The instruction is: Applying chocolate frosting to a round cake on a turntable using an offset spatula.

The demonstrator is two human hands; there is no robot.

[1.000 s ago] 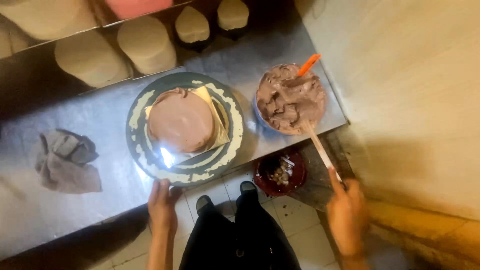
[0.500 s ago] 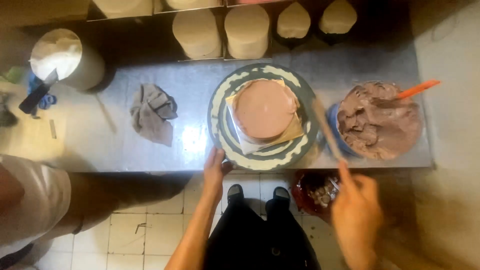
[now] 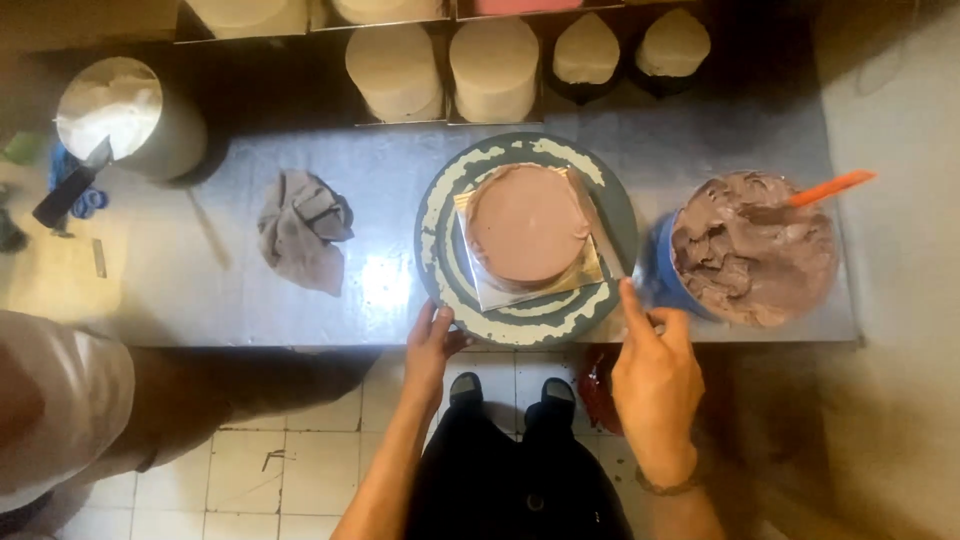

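Note:
A round cake (image 3: 527, 222) coated in brown chocolate cream sits on a square gold board on a dark turntable (image 3: 445, 225) smeared with white. My left hand (image 3: 432, 345) grips the turntable's near rim. My right hand (image 3: 655, 375) holds a long palette knife (image 3: 604, 238), index finger along it. Its blade lies against the cake's right side. To the right stands a blue bowl (image 3: 660, 270) full of chocolate cream (image 3: 755, 250), with an orange spatula handle (image 3: 830, 186) sticking out.
A crumpled grey rag (image 3: 300, 240) lies on the steel table (image 3: 230, 300). A metal tub of white cream (image 3: 125, 115) stands far left. Several white cakes (image 3: 495, 65) line the back. Another person's leg (image 3: 60, 400) is at the left. A dark red bowl (image 3: 595, 385) sits under the table.
The view has swung so the cake sits nearer centre. My right hand has risen to the table edge and brought the knife blade against the cake's side. My left hand stays on the rim.

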